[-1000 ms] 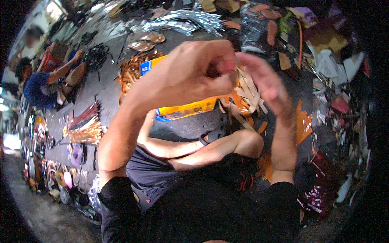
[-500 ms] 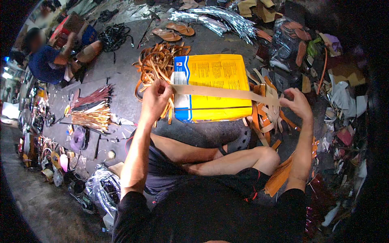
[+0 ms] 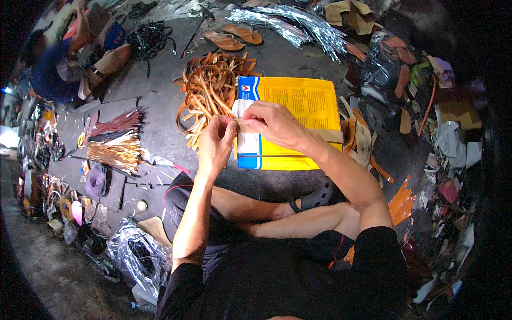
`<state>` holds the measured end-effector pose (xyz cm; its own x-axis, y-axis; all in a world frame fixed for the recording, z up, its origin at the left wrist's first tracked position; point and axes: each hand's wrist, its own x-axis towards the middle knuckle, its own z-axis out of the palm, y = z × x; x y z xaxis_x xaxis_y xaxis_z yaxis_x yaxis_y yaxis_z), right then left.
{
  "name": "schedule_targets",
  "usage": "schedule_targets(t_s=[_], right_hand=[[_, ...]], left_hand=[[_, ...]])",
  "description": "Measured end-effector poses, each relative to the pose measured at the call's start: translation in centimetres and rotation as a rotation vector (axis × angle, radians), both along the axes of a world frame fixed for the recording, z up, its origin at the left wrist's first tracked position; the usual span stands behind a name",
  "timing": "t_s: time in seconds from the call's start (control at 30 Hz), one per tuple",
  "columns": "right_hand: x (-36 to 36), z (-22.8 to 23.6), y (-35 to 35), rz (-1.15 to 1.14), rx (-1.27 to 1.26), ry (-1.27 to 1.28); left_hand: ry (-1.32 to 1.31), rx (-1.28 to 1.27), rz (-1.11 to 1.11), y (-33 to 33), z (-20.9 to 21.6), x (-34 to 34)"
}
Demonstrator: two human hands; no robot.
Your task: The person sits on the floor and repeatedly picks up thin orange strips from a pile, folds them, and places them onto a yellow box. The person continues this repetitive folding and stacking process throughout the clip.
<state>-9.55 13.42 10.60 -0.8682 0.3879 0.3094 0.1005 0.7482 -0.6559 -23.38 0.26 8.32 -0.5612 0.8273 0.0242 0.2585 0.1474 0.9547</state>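
A pale beige strip, apparently leather, (image 3: 332,135) lies across a yellow, blue and white box-like container (image 3: 301,95) in front of me. At the container's left edge my left hand (image 3: 216,140) is closed in a pinch on the end of this strip. My right hand (image 3: 276,124) reaches across the top, its fingertips pinching the strip close beside the left ones. The right hand and forearm hide the strip's middle. Beyond the left hand is a tangled heap of brown and tan strips (image 3: 210,80). More loose strips (image 3: 364,140) lie at the container's right end.
Brown sandals (image 3: 242,34) and silvery strips (image 3: 298,26) lie at the far side. Left are bundled dark red and tan strips (image 3: 114,141). Scraps and a clear plastic bag (image 3: 384,69) crowd the right. Another person (image 3: 56,74) sits at the far left.
My right hand has moved left from beyond the container's right end to beside my left hand. The person at the far left has raised an arm.
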Motion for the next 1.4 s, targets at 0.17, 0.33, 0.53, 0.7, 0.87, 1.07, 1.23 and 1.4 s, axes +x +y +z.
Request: schedule_targets(t_s=[0.17, 0.33, 0.53, 0.7, 0.87, 1.07, 1.23, 1.4], right_hand=[[0.3, -0.9, -0.5, -0.067, -0.107, 0.068], [0.4, -1.4, -0.3, -0.027, -0.02, 0.095], [0.5, -1.1, -0.4, 0.048, 0.209, 0.059], [0.3, -1.3, -1.0, 0.026, 0.31, 0.031], [0.0, -1.1, -1.8, -0.068, 0.199, 0.092], [-0.1, -1.3, -1.7, -0.104, 0.168, 0.098], [-0.1, -1.5, -1.7, -0.065, 0.14, 0.105], [0.0, -1.7, -1.9, -0.056, 0.141, 0.133]], left_hand=[[-0.164, 0.044, 0.024, 0.1, -0.9, 0.5], [-0.401, 0.093, -0.008, 0.3, -2.0, 0.0], [-0.572, 0.039, -0.057, 0.5, -2.2, -0.7], [-0.468, 0.029, -0.022, 1.1, -2.6, -0.2], [-0.757, 0.084, 0.049, 0.6, -2.4, 0.5], [-0.551, 0.053, 0.079, -0.2, -1.6, 1.2], [-0.569, 0.075, 0.082, 0.2, -2.7, 0.9], [-0.939, 0.077, 0.054, 0.1, -4.1, -0.1]])
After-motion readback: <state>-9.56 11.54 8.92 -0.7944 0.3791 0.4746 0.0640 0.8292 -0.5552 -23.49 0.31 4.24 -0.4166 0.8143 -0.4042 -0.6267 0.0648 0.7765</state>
